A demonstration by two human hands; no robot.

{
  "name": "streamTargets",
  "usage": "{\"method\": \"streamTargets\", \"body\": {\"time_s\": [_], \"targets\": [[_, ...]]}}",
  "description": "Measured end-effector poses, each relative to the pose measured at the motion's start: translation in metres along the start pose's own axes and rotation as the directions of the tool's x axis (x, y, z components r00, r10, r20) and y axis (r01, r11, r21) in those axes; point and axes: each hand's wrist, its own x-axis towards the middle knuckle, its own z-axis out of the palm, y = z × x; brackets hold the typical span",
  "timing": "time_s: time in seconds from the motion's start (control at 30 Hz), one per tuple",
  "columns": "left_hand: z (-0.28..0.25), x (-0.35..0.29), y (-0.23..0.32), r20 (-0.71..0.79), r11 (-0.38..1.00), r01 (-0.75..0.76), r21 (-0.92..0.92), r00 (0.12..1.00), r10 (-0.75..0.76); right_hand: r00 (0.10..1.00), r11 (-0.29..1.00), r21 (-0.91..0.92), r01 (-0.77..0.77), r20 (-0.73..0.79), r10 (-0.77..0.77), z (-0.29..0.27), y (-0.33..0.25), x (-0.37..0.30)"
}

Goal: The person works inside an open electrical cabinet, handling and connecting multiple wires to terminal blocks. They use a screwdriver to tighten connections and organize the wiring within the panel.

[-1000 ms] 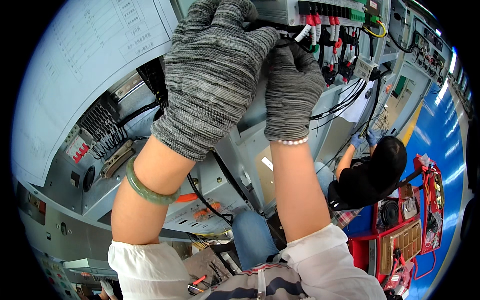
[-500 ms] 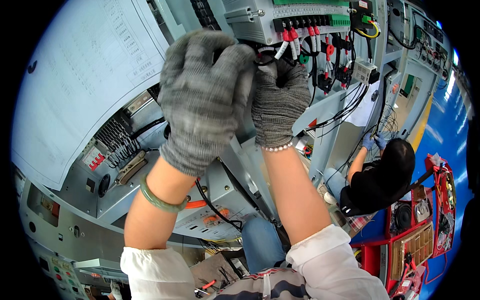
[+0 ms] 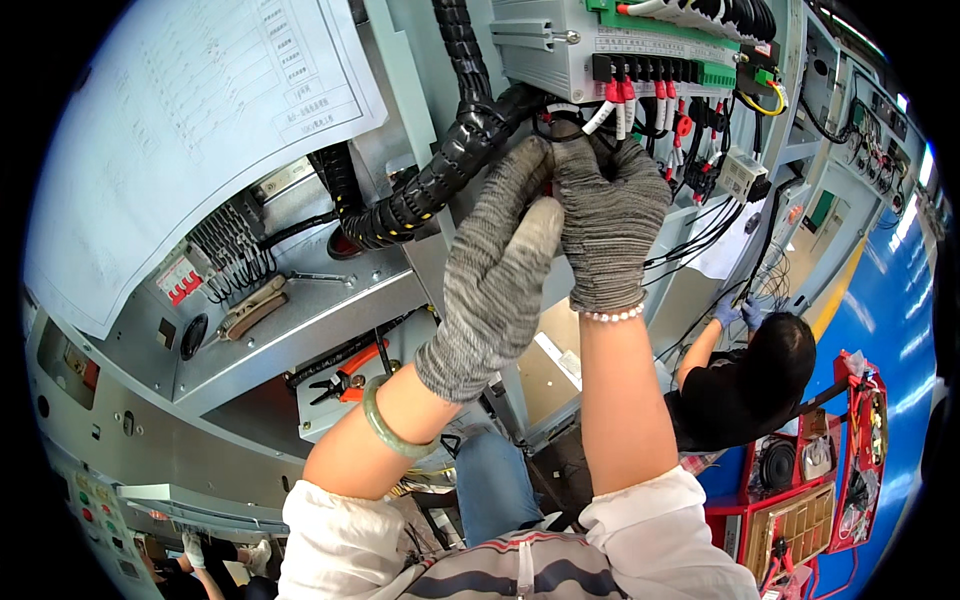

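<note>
Grey knit gloves cover both my hands. My right hand [image 3: 615, 220] is raised beneath a grey terminal module [image 3: 550, 65], its fingers closed around black wires [image 3: 562, 128] at the module's lower edge; the fingertips are partly hidden. Beside it, my left hand [image 3: 495, 275] has its index finger and thumb stretched out and apart, near the right hand's thumb; its other fingers are mostly hidden. A thick black wrapped cable bundle [image 3: 450, 160] runs behind the left fingertips up to the module. White-sleeved wires with red ends [image 3: 625, 100] hang from the module's black terminals.
Printed sheets [image 3: 200, 150] hang at the left. Orange-handled pliers [image 3: 352, 378] lie on a ledge below, and a wrench [image 3: 320, 278] rests on the metal shelf. At the right, a co-worker [image 3: 750, 385] in blue gloves handles wires near a red tool cart [image 3: 745, 510].
My left hand has come down from in front of the cable bundle, uncovering it, and its fingers have straightened. The right hand stays at the wires. The whole view has shifted slightly.
</note>
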Motion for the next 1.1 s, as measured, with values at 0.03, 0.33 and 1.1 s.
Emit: {"method": "streamTargets", "body": {"time_s": [0.03, 0.33, 1.1], "targets": [[0.003, 0.002, 0.001, -0.026, 0.998, 0.013, -0.064, 1.0, -0.015, 1.0, 1.0, 0.001, -0.009, 0.021, 0.009, -0.002, -0.003, 0.001], [0.001, 0.015, -0.002, -0.027, 0.932, 0.082, -0.354, 0.995, -0.097, 0.972, 0.992, 0.05, -0.112, 0.214, 0.099, -0.015, -0.018, 0.011], [0.01, -0.004, -0.003, -0.128, 0.96, 0.02, -0.281, 0.99, -0.058, 0.947, 0.98, -0.035, -0.197, 0.252, 0.199, -0.002, 0.032, 0.022]]}}
